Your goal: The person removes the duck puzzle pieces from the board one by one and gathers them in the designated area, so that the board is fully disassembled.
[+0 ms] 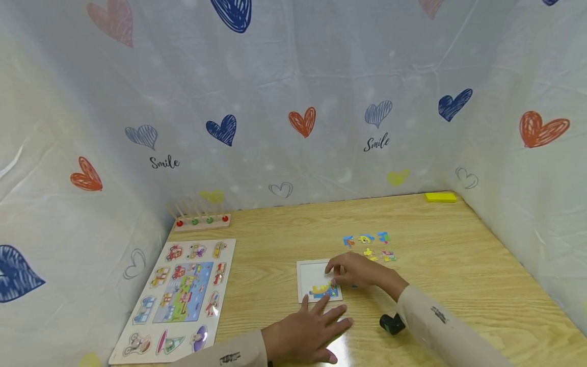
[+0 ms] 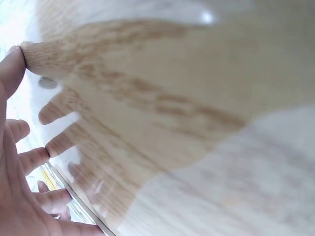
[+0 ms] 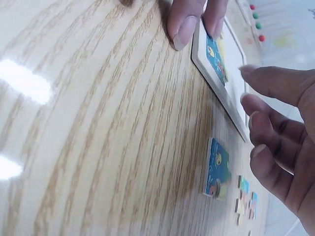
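Observation:
A white square puzzle tray [image 1: 300,281] lies on the wooden table with joined blue and yellow jigsaw pieces [image 1: 320,290] along its near side. My left hand [image 1: 306,332] is spread flat, its fingertips at the tray's near edge and on the pieces. Above the tray's right side hovers my right hand [image 1: 356,270], fingers loosely bent. In the right wrist view its thumb [image 3: 278,83] stands apart from the fingers, with nothing between them. A loose blue jigsaw piece [image 3: 216,169] lies beside the tray, mostly hidden by the right hand in the head view.
Several loose jigsaw pieces [image 1: 366,238] lie beyond the right hand. A vehicle puzzle board [image 1: 183,295] is at the left, a peg stand with coloured beads [image 1: 203,222] behind it. A yellow block [image 1: 441,197] sits far right. Near the right sleeve is a black object [image 1: 392,324].

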Motion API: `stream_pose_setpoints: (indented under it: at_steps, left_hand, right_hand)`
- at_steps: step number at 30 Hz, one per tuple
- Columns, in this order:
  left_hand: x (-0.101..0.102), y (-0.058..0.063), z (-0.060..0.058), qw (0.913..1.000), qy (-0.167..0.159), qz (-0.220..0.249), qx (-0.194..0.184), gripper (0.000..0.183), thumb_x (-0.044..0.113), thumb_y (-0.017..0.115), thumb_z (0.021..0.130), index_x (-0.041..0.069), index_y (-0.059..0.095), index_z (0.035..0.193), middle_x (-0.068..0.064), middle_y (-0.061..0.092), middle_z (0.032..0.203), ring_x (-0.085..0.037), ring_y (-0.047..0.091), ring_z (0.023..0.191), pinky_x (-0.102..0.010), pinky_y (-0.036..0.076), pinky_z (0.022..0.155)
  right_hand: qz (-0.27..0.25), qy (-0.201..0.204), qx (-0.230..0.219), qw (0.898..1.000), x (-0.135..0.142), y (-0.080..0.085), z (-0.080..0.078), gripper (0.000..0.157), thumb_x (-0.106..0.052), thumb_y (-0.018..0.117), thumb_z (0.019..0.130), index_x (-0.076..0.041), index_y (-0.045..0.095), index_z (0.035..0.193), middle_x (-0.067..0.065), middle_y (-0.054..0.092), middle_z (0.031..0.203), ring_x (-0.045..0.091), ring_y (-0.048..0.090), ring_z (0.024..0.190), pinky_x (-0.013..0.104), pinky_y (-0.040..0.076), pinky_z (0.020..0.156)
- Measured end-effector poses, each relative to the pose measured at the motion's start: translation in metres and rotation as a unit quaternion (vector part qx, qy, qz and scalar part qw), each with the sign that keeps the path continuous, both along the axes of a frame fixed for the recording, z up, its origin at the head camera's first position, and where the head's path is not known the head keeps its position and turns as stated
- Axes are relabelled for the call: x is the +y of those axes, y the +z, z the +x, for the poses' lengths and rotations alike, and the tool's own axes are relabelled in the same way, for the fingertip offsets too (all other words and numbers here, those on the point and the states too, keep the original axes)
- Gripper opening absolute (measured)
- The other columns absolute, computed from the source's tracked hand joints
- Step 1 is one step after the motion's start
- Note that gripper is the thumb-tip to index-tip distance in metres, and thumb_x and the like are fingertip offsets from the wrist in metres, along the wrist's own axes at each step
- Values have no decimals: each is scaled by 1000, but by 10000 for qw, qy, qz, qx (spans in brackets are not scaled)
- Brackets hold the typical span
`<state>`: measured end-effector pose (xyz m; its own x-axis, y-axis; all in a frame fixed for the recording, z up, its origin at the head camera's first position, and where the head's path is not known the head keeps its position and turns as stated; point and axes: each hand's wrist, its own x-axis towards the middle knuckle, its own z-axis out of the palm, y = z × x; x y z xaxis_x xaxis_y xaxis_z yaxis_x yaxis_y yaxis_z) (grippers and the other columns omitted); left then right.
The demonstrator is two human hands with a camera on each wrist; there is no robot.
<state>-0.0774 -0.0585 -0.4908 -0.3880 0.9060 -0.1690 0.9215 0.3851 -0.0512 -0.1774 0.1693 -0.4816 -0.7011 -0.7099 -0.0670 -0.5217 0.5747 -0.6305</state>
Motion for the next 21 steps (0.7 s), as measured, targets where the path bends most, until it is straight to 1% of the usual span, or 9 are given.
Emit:
stream_pose_setpoints:
  at_steps: [3,5,11,16,21]
  left_hand:
    - [0,0,0,10000,-8,1,30,71,67,31,100,27,25,160,0,29,165,-38,37,146,-62,51,93]
    - [0,0,0,10000,0,-1,16,72,67,31,100,27,26,160,0,28,165,-38,36,147,-62,51,93]
    - [-1,-2,-1,9999,23,15,-135,73,68,30,100,26,28,159,-1,27,166,-37,30,150,-65,48,96]
    - [-2,-3,-2,9994,25,13,-343,72,67,29,100,27,27,159,-1,24,167,-37,28,151,-66,48,96]
    - [-1,-2,-2,9995,21,-43,-317,72,67,27,100,27,26,160,-1,23,167,-37,28,151,-66,47,97]
  right_hand:
    - [65,279,-130,9995,-4,-1,-1,22,-14,73,93,-11,72,115,-4,67,91,3,56,78,23,50,72]
    - [138,345,-188,9991,-6,-2,-1,23,-13,73,93,-12,72,115,-4,67,93,2,57,81,23,49,75]
    - [347,291,-269,9986,-9,-4,-2,22,-14,73,93,-16,72,115,-6,66,95,2,57,84,24,50,77]
    - [484,308,-335,9978,-11,-5,-3,24,-15,73,92,-18,73,116,-7,65,96,2,56,86,24,50,77]
    - [671,295,-402,9965,-15,-4,-3,27,-13,70,92,-21,74,118,-9,62,96,3,55,85,24,49,76]
